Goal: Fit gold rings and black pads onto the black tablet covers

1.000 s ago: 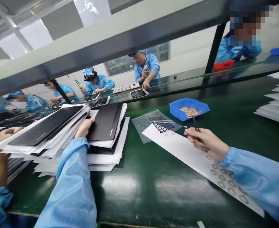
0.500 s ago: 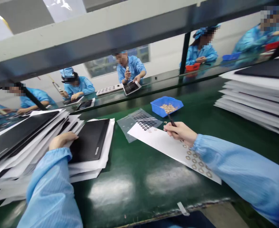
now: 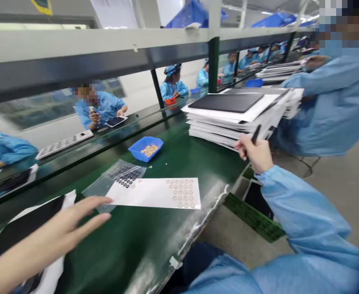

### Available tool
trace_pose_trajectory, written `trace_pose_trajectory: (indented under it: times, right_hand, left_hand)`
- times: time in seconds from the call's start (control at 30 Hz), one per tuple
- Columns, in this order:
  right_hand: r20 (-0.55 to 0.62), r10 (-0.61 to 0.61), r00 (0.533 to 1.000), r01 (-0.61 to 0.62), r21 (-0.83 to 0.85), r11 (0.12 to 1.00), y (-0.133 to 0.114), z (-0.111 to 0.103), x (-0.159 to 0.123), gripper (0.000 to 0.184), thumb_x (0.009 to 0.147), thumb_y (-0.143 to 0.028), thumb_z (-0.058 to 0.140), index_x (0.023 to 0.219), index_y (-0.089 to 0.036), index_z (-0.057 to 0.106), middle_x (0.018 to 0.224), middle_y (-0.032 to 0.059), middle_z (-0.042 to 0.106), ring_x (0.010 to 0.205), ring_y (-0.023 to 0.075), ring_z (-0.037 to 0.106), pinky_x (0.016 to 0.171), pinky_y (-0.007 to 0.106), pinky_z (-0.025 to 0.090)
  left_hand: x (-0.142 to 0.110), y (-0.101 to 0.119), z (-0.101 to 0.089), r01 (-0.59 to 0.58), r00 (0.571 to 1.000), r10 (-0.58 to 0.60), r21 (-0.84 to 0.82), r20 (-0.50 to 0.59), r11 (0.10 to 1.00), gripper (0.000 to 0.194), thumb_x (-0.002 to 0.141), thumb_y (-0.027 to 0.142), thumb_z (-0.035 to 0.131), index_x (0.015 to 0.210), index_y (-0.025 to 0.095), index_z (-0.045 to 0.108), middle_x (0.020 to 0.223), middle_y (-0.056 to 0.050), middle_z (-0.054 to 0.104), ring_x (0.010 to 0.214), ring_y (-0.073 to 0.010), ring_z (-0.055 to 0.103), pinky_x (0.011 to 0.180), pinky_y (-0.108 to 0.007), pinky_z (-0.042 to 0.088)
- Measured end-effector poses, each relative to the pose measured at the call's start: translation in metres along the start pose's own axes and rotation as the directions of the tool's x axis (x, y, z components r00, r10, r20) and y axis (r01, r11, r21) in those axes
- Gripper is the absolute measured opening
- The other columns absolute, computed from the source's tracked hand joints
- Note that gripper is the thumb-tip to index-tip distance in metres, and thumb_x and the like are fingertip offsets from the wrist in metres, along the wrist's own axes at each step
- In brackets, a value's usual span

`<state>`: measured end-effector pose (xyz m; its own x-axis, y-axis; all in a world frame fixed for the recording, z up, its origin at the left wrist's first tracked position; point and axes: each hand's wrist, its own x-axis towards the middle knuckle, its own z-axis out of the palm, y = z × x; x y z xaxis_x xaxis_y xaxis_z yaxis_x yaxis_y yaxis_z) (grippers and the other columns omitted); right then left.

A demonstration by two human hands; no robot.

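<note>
At 8 o'clock the left hand had opened, fingers spread and released, just beside the ringed paper sheet at 7 o'clock; at 3 o'clock the right hand stayed clenched on black tweezers.

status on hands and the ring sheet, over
Left hand open, fingertips at white sheet of rings. Right hand gripping black tweezers, off the sheet. Clear plastic bag under sheet's left end.

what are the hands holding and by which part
Right hand pinches black tweezers by the lower shaft between thumb and fingers; left hand holds nothing.
</note>
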<state>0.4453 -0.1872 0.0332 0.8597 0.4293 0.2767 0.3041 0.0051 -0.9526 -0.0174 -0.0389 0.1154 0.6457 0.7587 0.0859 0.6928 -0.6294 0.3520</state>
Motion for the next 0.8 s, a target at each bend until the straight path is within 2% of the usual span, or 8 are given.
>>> trace_pose_trajectory:
  times: [0.03,0.1,0.2,0.37,0.5,0.6,0.7,0.8]
  right_hand:
    - [-0.118,0.03,0.993,-0.035,-0.036,0.999,0.014,-0.016,0.015,0.044,0.098,-0.039,0.038,0.082,-0.007,0.063,0.063,0.0037,0.058,0.045,0.0066,0.046,0.043,0.021,0.036]
    - [-0.281,0.095,0.955,-0.126,-0.094,0.988,0.039,-0.043,0.047,0.036,0.1,-0.034,0.036,0.097,-0.007,0.061,0.08,0.0061,0.062,0.056,0.008,0.055,0.051,0.022,0.045]
    - [-0.354,0.174,0.919,-0.249,-0.179,0.952,0.064,-0.07,0.093,0.028,0.094,-0.034,0.053,0.11,-0.012,0.059,0.101,0.0072,0.064,0.081,0.0147,0.064,0.071,0.032,0.055]
    - [-0.368,0.197,0.909,-0.327,-0.333,0.884,0.083,-0.075,0.149,0.034,0.09,-0.031,0.059,0.119,-0.012,0.057,0.121,0.0117,0.059,0.105,0.0228,0.06,0.088,0.043,0.051]
    - [-0.411,0.16,0.897,-0.347,-0.434,0.831,0.094,-0.061,0.161,0.037,0.092,-0.031,0.057,0.124,-0.015,0.054,0.129,0.0115,0.053,0.11,0.0247,0.058,0.091,0.047,0.049]
    - [-0.386,0.117,0.915,-0.311,-0.491,0.814,0.1,-0.057,0.16,0.033,0.092,-0.031,0.056,0.122,-0.016,0.055,0.129,0.0106,0.054,0.108,0.0241,0.058,0.091,0.047,0.05]
    - [-0.364,0.091,0.927,-0.28,-0.51,0.814,0.103,-0.057,0.159,0.033,0.092,-0.032,0.056,0.121,-0.016,0.056,0.126,0.0099,0.056,0.107,0.0229,0.059,0.089,0.045,0.051]
    - [-0.361,0.091,0.928,-0.278,-0.509,0.815,0.102,-0.058,0.16,0.033,0.092,-0.032,0.056,0.121,-0.016,0.056,0.124,0.0097,0.057,0.105,0.0223,0.059,0.088,0.044,0.052]
  left_hand:
    - [0.015,0.03,0.015,-0.074,0.986,0.073,0.003,0.153,0.997,0.043,0.077,0.06,0.057,0.109,0.033,0.068,0.119,0.001,0.066,0.111,-0.0265,0.06,0.099,-0.035,0.045]
    - [0.051,0.08,0.043,-0.22,0.926,0.214,-0.014,0.31,0.975,0.041,0.085,0.054,0.05,0.113,0.029,0.065,0.125,-0.002,0.062,0.115,-0.0248,0.057,0.101,-0.034,0.042]
    - [0.113,0.126,0.077,-0.335,0.875,0.319,-0.019,0.365,0.942,0.032,0.085,0.042,0.053,0.105,0.022,0.067,0.117,-0.006,0.064,0.111,-0.0247,0.058,0.101,-0.035,0.041]
    - [0.201,0.153,0.129,-0.334,0.911,0.327,-0.016,0.25,0.942,0.026,0.087,0.031,0.062,0.108,0.014,0.063,0.117,-0.01,0.062,0.112,-0.024,0.057,0.1,-0.045,0.042]
    - [0.247,0.178,0.184,-0.228,0.97,0.235,-0.096,0.068,0.969,0.033,0.092,0.033,0.058,0.121,0.016,0.055,0.126,-0.01,0.055,0.111,-0.0238,0.057,0.094,-0.047,0.048]
    - [0.274,0.209,0.219,-0.156,0.987,0.148,-0.146,-0.065,0.977,0.036,0.093,0.033,0.056,0.124,0.016,0.053,0.129,-0.011,0.053,0.112,-0.0251,0.055,0.093,-0.048,0.048]
    - [0.295,0.236,0.237,-0.146,0.985,0.124,-0.189,-0.12,0.971,0.034,0.092,0.033,0.057,0.122,0.016,0.055,0.128,-0.01,0.053,0.113,-0.0251,0.055,0.094,-0.048,0.047]
    - [0.307,0.248,0.239,-0.126,0.988,0.097,-0.263,-0.122,0.957,0.033,0.092,0.033,0.058,0.12,0.016,0.056,0.125,-0.01,0.055,0.111,-0.0243,0.056,0.093,-0.047,0.048]
